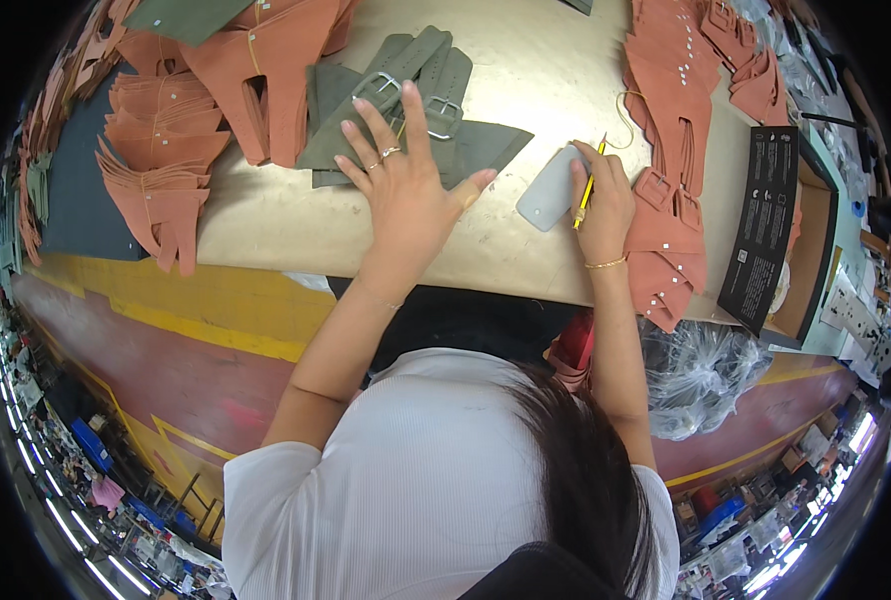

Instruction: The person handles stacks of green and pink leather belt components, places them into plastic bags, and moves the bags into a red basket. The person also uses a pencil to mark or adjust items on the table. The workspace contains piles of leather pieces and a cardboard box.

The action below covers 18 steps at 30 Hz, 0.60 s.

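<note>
My left hand [402,195] has its fingers spread wide over a stack of dark green leather pieces [491,150]. Two metal buckles [444,117] on green straps show just beyond its fingertips. Whether the palm presses on the leather or hovers is hard to tell. In my right hand [608,210] is a yellow-and-black pencil [587,190], held along the fingers with its tip pointing away from me. The same hand lies against the edge of a flat grey rounded plate [546,190] with a small hole near one end.
Stacks of orange-brown leather pieces [161,140] lie at the left. More orange pieces with buckles [666,240] line the right side, beside a thin cord [623,110]. An opened box with a black printed flap [761,230] stands at far right, above clear plastic bags [701,380].
</note>
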Tool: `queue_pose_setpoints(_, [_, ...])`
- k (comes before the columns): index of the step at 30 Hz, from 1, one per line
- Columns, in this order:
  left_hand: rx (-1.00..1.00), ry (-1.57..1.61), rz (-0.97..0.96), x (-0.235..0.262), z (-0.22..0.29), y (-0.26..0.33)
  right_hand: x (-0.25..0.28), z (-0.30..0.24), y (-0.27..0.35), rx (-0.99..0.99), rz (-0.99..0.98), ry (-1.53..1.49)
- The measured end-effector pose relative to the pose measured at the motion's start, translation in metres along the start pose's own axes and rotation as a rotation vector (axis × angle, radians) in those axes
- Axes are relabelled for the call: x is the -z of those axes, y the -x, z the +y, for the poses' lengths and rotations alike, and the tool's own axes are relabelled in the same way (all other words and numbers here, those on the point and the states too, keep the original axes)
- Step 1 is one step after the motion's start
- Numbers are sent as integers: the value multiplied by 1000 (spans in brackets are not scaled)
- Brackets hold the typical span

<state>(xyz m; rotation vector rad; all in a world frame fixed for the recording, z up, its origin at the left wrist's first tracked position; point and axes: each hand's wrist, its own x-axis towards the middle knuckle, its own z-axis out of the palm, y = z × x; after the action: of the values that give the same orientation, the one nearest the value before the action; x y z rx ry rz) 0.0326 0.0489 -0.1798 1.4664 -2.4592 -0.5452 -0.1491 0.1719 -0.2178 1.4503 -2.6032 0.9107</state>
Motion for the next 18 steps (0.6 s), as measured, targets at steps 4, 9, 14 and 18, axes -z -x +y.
queue_pose_setpoints(4, [75,-93,-170,1,7,-11,-3,1,0,-7,23,12])
queue_pose_setpoints(9, [68,180,-214,21,-18,-11,-5,2,0,12,43,6])
queue_pose_setpoints(14, [44,420,-169,30,-33,-11,-5,2,-1,1,42,-1])
queue_pose_setpoints(18, [40,427,-186,31,-35,-13,-7,2,-1,23,65,2])
